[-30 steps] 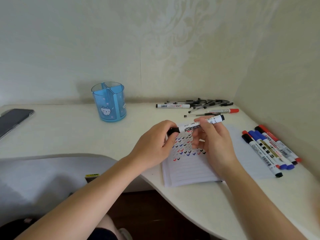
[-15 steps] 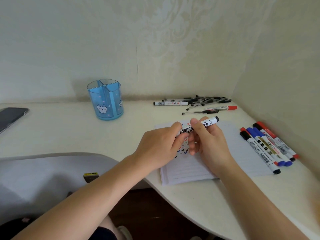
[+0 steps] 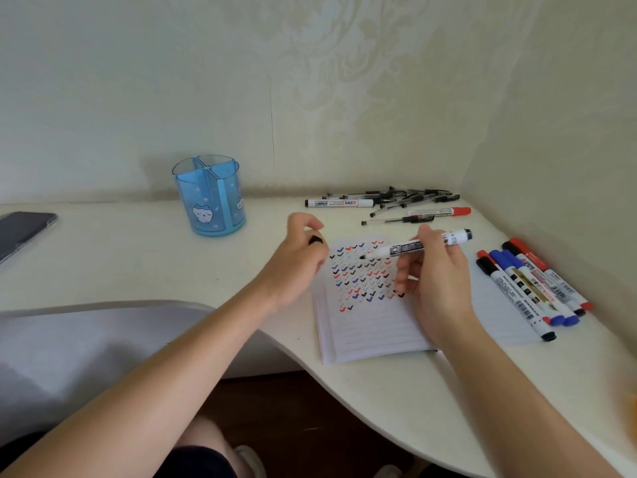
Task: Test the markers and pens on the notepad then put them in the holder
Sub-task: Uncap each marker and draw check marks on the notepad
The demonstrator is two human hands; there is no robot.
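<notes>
While a dark phone (image 3: 24, 231) lies at the far left edge of the table (image 3: 120, 263), the blue holder (image 3: 209, 194) stands upright near the wall, its compartments open and nothing around it. The left hand (image 3: 296, 267) reaches in from the lower left, wrist raised just off the notepad's left edge, fingers (image 3: 312, 224) curled together around a small black cap (image 3: 316, 240). The notepad (image 3: 372, 326) lies near the table's curved front edge (its top lines filled with red, blue and black ticks). Over it the right hand (image 3: 436, 288) pinches an uncapped black marker (image 3: 417, 246) between thumb and fingers, the barrel nearly level, the tip pointing left above the ticks. Loose pens (image 3: 406, 196) lie by the back wall; a row of markers (image 3: 531, 288) lies by the right wall.
</notes>
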